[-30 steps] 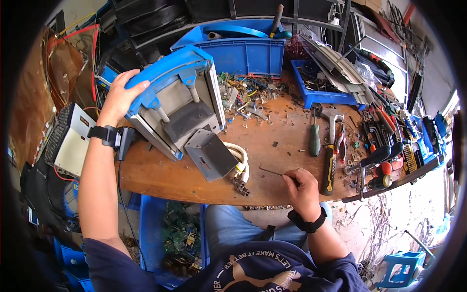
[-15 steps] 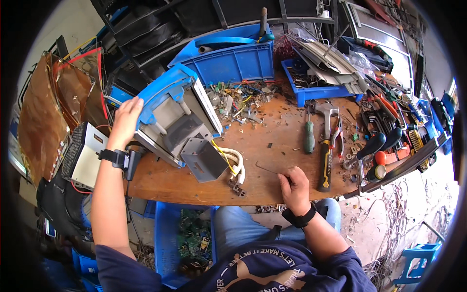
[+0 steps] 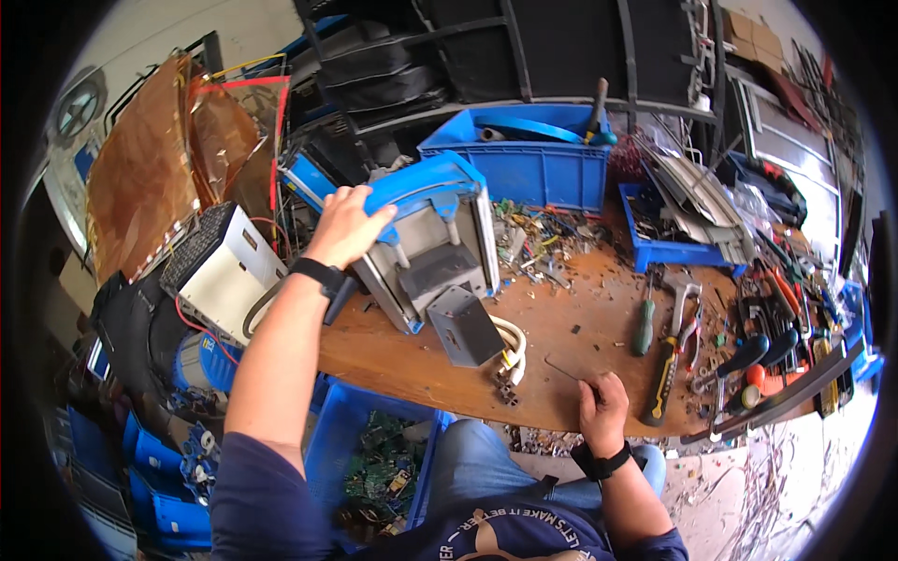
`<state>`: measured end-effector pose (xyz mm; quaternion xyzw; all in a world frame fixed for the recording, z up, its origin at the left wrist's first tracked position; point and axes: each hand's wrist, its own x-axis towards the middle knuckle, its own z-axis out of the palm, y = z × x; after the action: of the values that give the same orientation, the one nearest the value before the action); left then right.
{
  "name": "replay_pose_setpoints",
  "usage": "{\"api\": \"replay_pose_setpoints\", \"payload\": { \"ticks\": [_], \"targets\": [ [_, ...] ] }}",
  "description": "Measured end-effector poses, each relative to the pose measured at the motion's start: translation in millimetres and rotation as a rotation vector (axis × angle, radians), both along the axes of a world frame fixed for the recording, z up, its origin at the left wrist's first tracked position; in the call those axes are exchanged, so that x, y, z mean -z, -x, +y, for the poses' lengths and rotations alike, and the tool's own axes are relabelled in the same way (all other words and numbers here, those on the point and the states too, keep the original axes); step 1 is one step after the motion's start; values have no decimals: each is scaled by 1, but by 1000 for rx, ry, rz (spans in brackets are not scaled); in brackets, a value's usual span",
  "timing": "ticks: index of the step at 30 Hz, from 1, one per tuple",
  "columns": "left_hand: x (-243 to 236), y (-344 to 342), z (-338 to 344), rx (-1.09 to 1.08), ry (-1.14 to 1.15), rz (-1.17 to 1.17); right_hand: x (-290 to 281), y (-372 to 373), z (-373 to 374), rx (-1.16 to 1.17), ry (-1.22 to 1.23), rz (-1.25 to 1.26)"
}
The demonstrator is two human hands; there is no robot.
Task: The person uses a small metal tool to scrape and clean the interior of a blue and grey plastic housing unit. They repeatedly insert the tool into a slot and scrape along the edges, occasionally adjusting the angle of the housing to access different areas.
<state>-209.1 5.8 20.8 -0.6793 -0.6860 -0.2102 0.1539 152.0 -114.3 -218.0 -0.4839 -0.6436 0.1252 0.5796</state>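
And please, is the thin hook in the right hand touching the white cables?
Apart. The head view shows a strip of brown table between the thin hook and the white cables.

The left hand (image 3: 348, 226) lies upon the upper edge of a blue-topped device (image 3: 426, 241), which stands on the wooden table (image 3: 599, 304). The right hand (image 3: 605, 404) holds a thin metal tool (image 3: 561, 371), near a hammer (image 3: 665, 376). Farther back, a blue crate (image 3: 543, 179) stands behind scattered scraps (image 3: 543, 241).
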Motion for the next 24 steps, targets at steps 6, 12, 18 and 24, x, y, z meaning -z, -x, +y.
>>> {"api": "replay_pose_setpoints", "payload": {
  "ticks": [6,12,18,24],
  "targets": [
    [9,0,3,-8,-95,-50,1,-1,-1,-6,-6,-21],
    [5,-2,6,-31,61,-34,6,-4,0,-2,17,-64],
    [-6,-2,8,-96,180,-52,-2,1,0,-28,37,-25],
    [-8,-12,10,-159,220,-116,9,-3,0,-23,48,-7]
  ]
}}
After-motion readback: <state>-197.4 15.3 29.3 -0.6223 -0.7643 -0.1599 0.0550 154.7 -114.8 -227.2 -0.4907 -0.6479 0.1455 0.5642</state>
